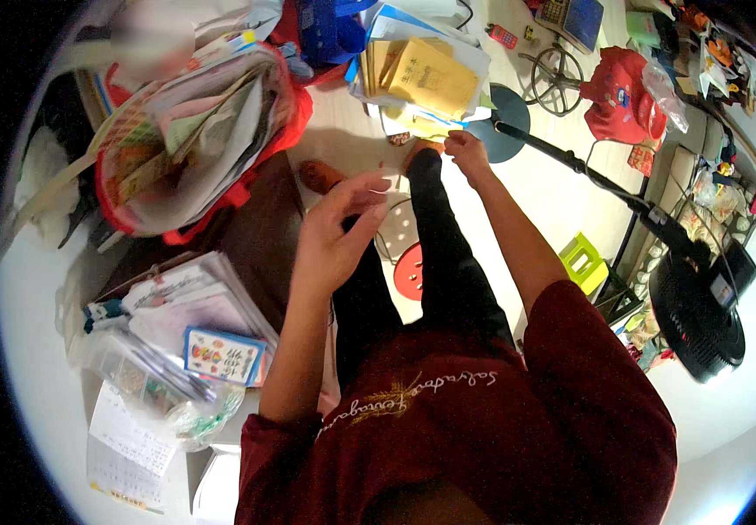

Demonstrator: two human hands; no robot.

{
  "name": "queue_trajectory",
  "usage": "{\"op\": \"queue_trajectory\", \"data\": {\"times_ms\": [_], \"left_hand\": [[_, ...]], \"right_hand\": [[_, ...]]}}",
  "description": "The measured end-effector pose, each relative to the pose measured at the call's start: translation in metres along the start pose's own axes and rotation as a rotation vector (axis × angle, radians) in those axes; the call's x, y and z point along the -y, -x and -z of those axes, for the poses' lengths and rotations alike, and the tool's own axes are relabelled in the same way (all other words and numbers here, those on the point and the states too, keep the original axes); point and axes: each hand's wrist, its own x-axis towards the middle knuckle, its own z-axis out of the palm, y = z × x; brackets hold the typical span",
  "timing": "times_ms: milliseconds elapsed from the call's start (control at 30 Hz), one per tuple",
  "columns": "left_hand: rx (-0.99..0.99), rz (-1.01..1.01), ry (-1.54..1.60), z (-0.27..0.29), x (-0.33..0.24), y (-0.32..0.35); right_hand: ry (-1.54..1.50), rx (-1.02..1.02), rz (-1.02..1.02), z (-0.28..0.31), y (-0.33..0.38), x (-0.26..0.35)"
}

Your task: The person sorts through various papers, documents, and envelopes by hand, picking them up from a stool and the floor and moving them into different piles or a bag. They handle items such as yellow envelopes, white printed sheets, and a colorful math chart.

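"Left hand (pixel 332 238)?"
"Empty, thumb and fingers spread, well apart from the right hand (pixel 467 156); that one's curled, can't tell if gripping."
"Nearest thing?"
"Yellow exercise booklets (pixel 435 77), just beyond the right hand, atop loose papers (pixel 478 63)."
"Handling?"
"Likely light, bendy, covers apt to slide; take opposite edges, papers included."

I can't make out whether the right hand (pixel 467 156) pinches anything, and the blue bag (pixel 332 31) is cut off up top.
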Motion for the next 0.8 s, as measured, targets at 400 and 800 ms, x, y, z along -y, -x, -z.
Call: {"op": "queue_trajectory", "data": {"times_ms": [400, 800], "left_hand": [[-0.438, 0.007, -0.053, -0.030, 0.226, -0.283], [-0.394, 0.087, -0.006, -0.028, 0.267, -0.335]], "right_hand": [[-0.476, -0.270, -0.042, 0.015, -0.175, -0.024], [0.205, -0.476, 0.329, -0.016, -0.206, 0.020]]}}
